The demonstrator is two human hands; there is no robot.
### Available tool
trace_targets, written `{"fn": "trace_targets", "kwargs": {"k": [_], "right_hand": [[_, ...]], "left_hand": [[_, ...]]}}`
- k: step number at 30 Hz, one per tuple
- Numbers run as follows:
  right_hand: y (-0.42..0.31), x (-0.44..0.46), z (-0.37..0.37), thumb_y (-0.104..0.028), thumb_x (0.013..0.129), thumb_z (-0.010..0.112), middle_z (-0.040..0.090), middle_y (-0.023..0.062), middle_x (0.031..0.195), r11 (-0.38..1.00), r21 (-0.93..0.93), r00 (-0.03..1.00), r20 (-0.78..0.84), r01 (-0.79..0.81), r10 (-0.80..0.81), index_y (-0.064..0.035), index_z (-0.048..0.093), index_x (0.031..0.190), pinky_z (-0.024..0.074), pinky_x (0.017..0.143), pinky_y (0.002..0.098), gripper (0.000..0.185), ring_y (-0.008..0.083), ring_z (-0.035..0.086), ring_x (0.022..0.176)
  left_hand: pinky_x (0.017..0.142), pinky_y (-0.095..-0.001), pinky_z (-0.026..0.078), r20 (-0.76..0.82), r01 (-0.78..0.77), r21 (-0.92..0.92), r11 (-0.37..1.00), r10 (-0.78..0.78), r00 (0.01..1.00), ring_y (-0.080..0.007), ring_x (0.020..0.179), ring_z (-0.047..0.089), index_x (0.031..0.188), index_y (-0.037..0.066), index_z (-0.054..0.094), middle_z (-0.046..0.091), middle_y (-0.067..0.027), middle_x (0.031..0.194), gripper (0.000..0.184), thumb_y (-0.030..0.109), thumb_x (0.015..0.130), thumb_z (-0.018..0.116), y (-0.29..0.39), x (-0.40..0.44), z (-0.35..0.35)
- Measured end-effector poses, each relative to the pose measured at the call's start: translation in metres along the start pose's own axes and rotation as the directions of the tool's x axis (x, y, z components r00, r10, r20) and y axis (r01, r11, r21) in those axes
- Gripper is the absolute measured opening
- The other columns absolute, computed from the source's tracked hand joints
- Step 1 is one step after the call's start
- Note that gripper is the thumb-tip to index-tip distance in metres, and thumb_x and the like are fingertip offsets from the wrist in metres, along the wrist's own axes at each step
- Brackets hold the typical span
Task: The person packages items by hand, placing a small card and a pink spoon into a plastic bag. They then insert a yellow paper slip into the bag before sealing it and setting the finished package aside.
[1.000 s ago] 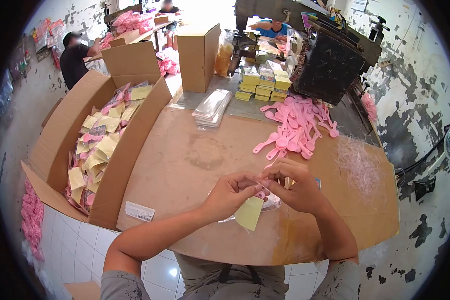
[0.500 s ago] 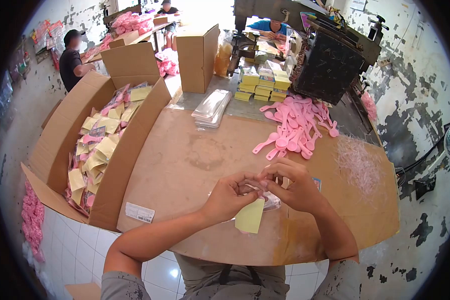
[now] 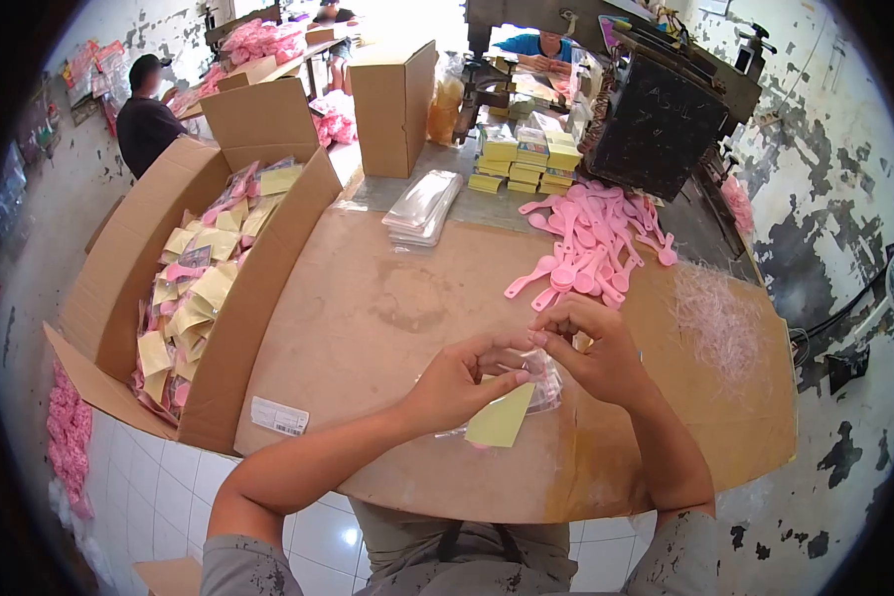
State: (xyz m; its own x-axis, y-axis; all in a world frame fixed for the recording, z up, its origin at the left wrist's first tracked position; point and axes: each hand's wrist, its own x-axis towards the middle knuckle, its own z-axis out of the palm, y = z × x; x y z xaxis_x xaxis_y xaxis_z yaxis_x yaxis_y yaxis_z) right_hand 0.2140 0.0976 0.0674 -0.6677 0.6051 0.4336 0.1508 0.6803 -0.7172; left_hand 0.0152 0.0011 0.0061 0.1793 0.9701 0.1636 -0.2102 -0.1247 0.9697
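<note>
My left hand (image 3: 467,382) is closed on a clear plastic bag, its thumb lying over the top. A pale yellow card (image 3: 500,419) hangs below the thumb, with a bit of pink at its lower edge. Just to the right, my right hand (image 3: 594,350) makes a pinch with thumb and forefinger near the bag's upper end; whatever is between those fingertips is too small to make out. More clear plastic (image 3: 546,392) lies on the cardboard under both hands. Beyond them is a heap of pink measuring spoons (image 3: 586,248).
An open carton (image 3: 233,348) of filled packets stands left. Clear bags (image 3: 423,207) are stacked ahead, near yellow card stacks (image 3: 521,159) and a dark machine (image 3: 656,124). Thin clear strips (image 3: 720,328) lie right. Other people sit or stand at the back.
My right hand has drawn slightly right, away from my left hand, widening the space between them. The yellow card has tilted and risen a little.
</note>
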Motion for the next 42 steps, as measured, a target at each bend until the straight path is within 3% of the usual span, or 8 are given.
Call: {"fn": "trace_targets", "kwargs": {"k": [5, 7, 11, 23, 33, 35, 38, 42], "right_hand": [[-0.005, -0.001, 0.007, 0.0, 0.087, 0.075, 0.066, 0.0064, 0.095, 0.995, -0.09, 0.997, -0.07, 0.032, -0.039, -0.0022, 0.072, 0.103, 0.0515, 0.067, 0.0324, 0.017, 0.0179, 0.065, 0.081], [-0.007, -0.003, 0.013, -0.002, 0.084, 0.076, 0.066, 0.0063, 0.098, 0.921, -0.321, 0.959, -0.1, 0.222, -0.266, -0.0046, 0.072, 0.103, 0.051, 0.075, 0.0356, 0.02, 0.0217, 0.065, 0.089], [-0.018, -0.008, 0.028, -0.009, 0.079, 0.079, 0.066, 0.0053, 0.102, 0.685, -0.637, 0.905, 0.048, 0.353, -0.423, -0.0082, 0.07, 0.101, 0.0473, 0.087, 0.0389, 0.024, 0.0251, 0.064, 0.099], [-0.01, -0.007, 0.032, -0.013, 0.076, 0.073, 0.058, 0.0063, 0.087, 0.594, -0.721, 0.913, 0.136, 0.358, -0.385, -0.0053, 0.063, 0.091, 0.0443, 0.078, 0.0382, 0.019, 0.0251, 0.059, 0.086], [0.019, 0.003, -0.002, -0.008, 0.089, 0.069, 0.062, 0.0058, 0.083, 0.914, -0.402, 0.975, -0.217, -0.045, -0.048, -0.0027, 0.064, 0.093, 0.0483, 0.069, 0.0369, 0.008, 0.0206, 0.062, 0.08], [0.014, 0.001, -0.021, -0.01, 0.094, 0.07, 0.065, 0.0032, 0.083, 0.962, -0.076, 0.951, -0.19, -0.262, 0.243, -0.0009, 0.065, 0.095, 0.0495, 0.065, 0.0325, 0.011, 0.0151, 0.064, 0.076], [0.008, -0.002, -0.073, -0.015, 0.098, 0.071, 0.066, 0.002, 0.082, 0.896, 0.286, 0.94, 0.069, -0.34, 0.334, 0.0002, 0.065, 0.096, 0.0503, 0.062, 0.0271, 0.017, 0.0097, 0.063, 0.069], [0.009, -0.049, -0.167, -0.005, 0.098, 0.067, 0.065, 0.0051, 0.074, 0.869, 0.294, 0.918, 0.111, -0.397, 0.382, -0.0004, 0.065, 0.102, 0.0523, 0.061, 0.027, 0.007, 0.0135, 0.064, 0.062]], "left_hand": [[0.087, -0.0265, 0.059, -0.048, 0.096, 0.045, 0.994, -0.093, 0.994, -0.0133, 0.109, 0.071, 0.131, -0.003, 0.063, 0.074, -0.0115, 0.117, 0.032, 0.004, 0.1, 0.07, 0.003, 0.0, -0.002], [0.084, -0.0256, 0.059, -0.086, 0.091, 0.035, 0.995, -0.087, 0.992, -0.0117, 0.105, 0.072, 0.13, -0.004, 0.063, 0.075, -0.0091, 0.112, 0.033, 0.004, 0.099, 0.071, 0.005, -0.001, 0.001], [0.081, -0.0284, 0.059, -0.088, -0.142, 0.28, 0.95, 0.172, 0.981, -0.0152, 0.099, 0.075, 0.133, -0.004, 0.063, 0.078, -0.0116, 0.109, 0.041, 0.004, 0.095, 0.073, -0.012, -0.002, -0.001], [0.072, -0.0335, 0.058, -0.016, -0.1, 0.566, 0.818, 0.132, 0.991, -0.0209, 0.079, 0.076, 0.139, -0.004, 0.06, 0.078, -0.016, 0.094, 0.055, 0.013, 0.09, 0.079, 0.001, -0.007, 0.003], [0.075, -0.0241, 0.055, -0.005, -0.002, 0.336, 0.942, 0.004, 1.0, -0.0068, 0.093, 0.071, 0.146, -0.001, 0.054, 0.08, -0.0101, 0.105, 0.052, 0.009, 0.099, 0.072, -0.005, 0.0, -0.005], [0.077, -0.0238, 0.056, -0.035, -0.001, 0.236, 0.972, 0.01, 0.999, -0.0076, 0.096, 0.071, 0.146, -0.001, 0.053, 0.079, -0.0113, 0.107, 0.051, 0.01, 0.1, 0.071, -0.012, 0.0, -0.004], [0.08, -0.024, 0.056, -0.089, 0.061, 0.164, 0.985, -0.047, 0.995, -0.0093, 0.099, 0.071, 0.145, -0.001, 0.054, 0.079, -0.0128, 0.108, 0.047, 0.011, 0.102, 0.07, -0.009, 0.002, -0.005], [0.084, -0.0261, 0.059, -0.118, 0.114, 0.062, 0.991, -0.106, 0.987, -0.012, 0.101, 0.072, 0.141, -0.001, 0.056, 0.077, -0.0142, 0.112, 0.044, 0.013, 0.102, 0.069, -0.004, 0.008, -0.011]]}}
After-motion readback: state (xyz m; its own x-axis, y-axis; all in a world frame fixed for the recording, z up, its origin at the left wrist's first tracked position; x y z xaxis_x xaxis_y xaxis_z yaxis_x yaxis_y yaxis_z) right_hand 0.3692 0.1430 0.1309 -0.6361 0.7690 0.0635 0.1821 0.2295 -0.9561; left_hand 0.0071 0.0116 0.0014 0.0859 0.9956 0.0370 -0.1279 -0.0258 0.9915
